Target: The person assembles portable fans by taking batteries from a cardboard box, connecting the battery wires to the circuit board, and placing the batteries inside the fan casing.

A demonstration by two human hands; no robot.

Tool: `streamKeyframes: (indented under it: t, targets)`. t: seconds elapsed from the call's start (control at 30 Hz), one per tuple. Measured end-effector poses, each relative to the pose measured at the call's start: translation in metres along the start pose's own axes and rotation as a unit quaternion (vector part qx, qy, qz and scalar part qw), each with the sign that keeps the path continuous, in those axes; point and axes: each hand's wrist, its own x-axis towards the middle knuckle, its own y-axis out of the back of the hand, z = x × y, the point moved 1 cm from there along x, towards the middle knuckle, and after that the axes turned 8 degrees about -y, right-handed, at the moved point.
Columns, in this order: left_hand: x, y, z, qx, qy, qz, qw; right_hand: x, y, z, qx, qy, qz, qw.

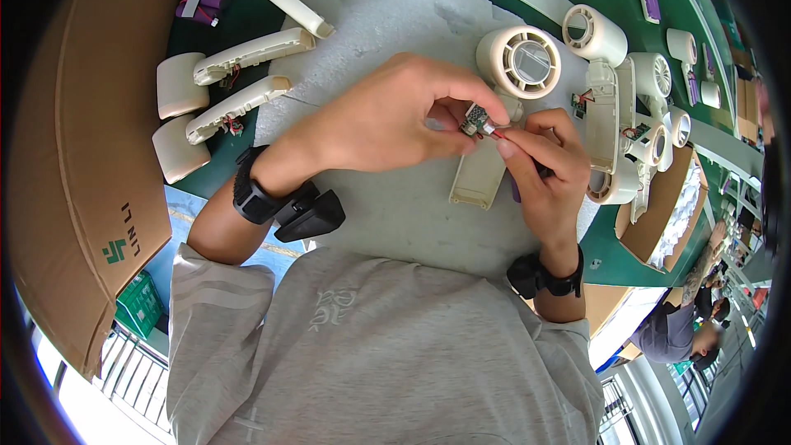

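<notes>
My left hand [395, 119] reaches in over the foam pad and pinches a small green circuit board [475, 119] between thumb and fingers. Close against it, my right hand [548, 166] grips a red wire lead with a white plug [489, 128] at the board's edge. Whether the plug is fully seated cannot be made out. Under both hands lies a cream handheld fan body, its round grilled head [519, 62] beyond the fingers and its open handle shell [478, 177] nearer me. A bit of purple, possibly a battery, shows beside my right hand, mostly hidden.
White foam padding [362, 8] covers the bench before me. Cream fan shells [247, 58] with wiring lie at left, near purple battery packs [202, 4]. More fan bodies [606, 107] crowd the right, beside an open carton [663, 214]. A tall cardboard box [99, 140] stands left; another person [671, 334] is far right.
</notes>
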Motion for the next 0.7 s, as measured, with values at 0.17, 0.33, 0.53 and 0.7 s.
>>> streamKeyframes:
  t: [0.17,0.33,0.53,0.7]
  targets:
    - [0.0020,0.0008,0.0045,-0.053,0.061,0.003,0.997,-0.0024,-0.0010,-0.0005,-0.014,0.019,0.002,1.000]
    - [0.0019,0.0046,0.0063,-0.010,0.044,0.000,0.999,-0.0003,-0.0029,-0.0004,-0.046,0.029,0.001,0.999]
    - [0.0010,0.0024,-0.0011,-0.081,0.038,0.033,0.995,0.0000,-0.0026,-0.0020,-0.051,-0.003,0.002,0.999]
    - [0.0018,0.0043,0.0046,-0.083,0.073,0.036,0.993,-0.0002,-0.0039,-0.0003,-0.048,0.005,0.012,0.999]
